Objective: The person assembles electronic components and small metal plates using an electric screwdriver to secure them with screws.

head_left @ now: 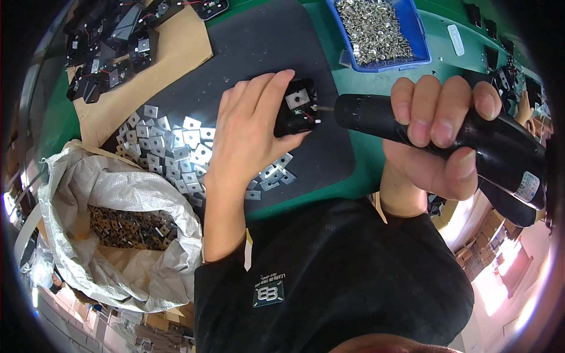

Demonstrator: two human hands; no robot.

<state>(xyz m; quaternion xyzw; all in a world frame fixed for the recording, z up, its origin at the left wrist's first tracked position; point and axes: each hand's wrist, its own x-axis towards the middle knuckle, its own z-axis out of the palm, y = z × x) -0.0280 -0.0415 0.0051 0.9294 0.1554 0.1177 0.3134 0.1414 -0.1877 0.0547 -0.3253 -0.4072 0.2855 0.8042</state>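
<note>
My left hand [247, 120] grips a small black plastic housing [288, 122] on the dark mat, fingers along its far side and thumb at its near edge. Inside the housing lies a square metal plate [297, 99] with a hole, beside a small green part and a white connector. My right hand [438, 126] is wrapped round a black electric screwdriver [368, 117], held sideways with its tip pointing left. The bit reaches the right side of the housing, at what looks like a screw. Many loose square metal plates [191, 138] lie left of and under my left forearm.
A blue tray of screws [421, 53] stands at the far side. Several black housings with wires [126, 35] rest on cardboard [182, 44] at far left. An open white woven sack [126, 182] of small metal parts is near left. Another person's hand [524, 109] shows at far right.
</note>
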